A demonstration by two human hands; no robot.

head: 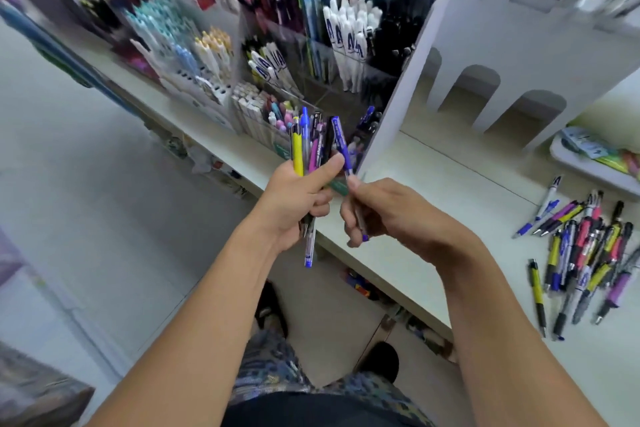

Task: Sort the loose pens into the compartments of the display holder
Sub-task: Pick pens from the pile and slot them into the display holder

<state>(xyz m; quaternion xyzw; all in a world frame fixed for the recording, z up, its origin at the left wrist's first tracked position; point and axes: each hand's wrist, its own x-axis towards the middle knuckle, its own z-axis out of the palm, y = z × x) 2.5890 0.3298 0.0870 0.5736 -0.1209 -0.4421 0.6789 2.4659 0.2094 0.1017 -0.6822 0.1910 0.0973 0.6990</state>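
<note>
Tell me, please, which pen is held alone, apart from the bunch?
The blue pen, pinched by the right hand; the left hand grips all the others together.

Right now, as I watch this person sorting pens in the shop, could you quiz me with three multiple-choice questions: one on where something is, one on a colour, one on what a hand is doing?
1. Where does the pile of loose pens lie?
A. on the white counter, far right
B. on the floor
C. in a drawer

2. What colour is the single pen in the right hand?
A. red
B. blue
C. green

3. What is the left hand doing?
A. resting flat
B. pointing
C. gripping a bunch of pens

Answers:
1. A, the pens lie scattered on the countertop.
2. B, its barrel is blue.
3. C, its fingers curl round several pens.
</note>
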